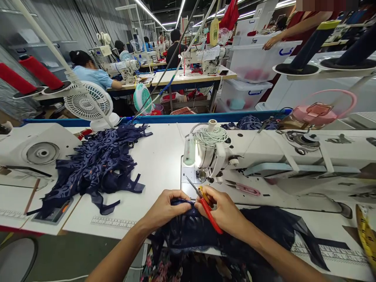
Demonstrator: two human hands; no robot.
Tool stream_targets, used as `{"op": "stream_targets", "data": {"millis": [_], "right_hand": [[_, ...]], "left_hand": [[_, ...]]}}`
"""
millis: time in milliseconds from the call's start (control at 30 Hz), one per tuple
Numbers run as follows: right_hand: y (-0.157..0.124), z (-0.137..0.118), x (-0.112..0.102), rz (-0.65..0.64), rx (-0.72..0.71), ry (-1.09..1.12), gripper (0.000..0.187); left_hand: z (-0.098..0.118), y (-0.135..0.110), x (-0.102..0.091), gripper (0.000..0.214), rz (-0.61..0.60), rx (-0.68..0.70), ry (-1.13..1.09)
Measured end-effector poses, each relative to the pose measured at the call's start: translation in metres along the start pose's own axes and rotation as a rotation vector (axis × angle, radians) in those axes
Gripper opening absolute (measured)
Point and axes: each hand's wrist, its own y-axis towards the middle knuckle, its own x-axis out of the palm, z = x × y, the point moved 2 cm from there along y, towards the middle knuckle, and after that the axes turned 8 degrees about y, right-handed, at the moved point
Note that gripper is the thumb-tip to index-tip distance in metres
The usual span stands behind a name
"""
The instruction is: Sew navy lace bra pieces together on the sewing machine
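A sheer navy garment piece hangs over the table's front edge, its upper edge pinched between the thumb and fingers of my left hand. My right hand is closed around red-handled scissors, whose blades point up and left toward the needle area; its fingertips also touch the cloth. Just beyond both hands stands a white sewing machine with its lamp lit. Pink-handled thread snips lie on the machine bed to the right. More dark cloth spreads under my right forearm.
At the left, a pile of navy lace pieces lies beside another machine. A white fan and red thread cones stand behind. Yellow measuring tape hangs at the right edge. Co-workers sit or stand farther back near plastic bins.
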Motion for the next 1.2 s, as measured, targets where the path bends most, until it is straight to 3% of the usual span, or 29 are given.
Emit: {"op": "stream_targets", "data": {"millis": [167, 367, 1000, 1200], "right_hand": [[-0.011, -0.006, -0.030, -0.066, 0.045, -0.278, 0.024], [-0.027, -0.005, -0.057, -0.174, -0.002, -0.594, 0.035], [-0.022, 0.004, -0.050, -0.307, -0.025, -0.615, 0.044], [-0.024, -0.005, -0.049, -0.307, 0.000, -0.630, 0.045]], "left_hand": [[-0.009, -0.001, 0.006, 0.019, 0.037, -0.173, -0.161], [-0.005, -0.003, 0.006, 0.017, 0.051, -0.209, -0.147], [0.001, -0.003, 0.007, 0.017, 0.066, -0.174, -0.076], [-0.002, -0.001, 0.009, 0.014, 0.032, -0.161, -0.062]]}}
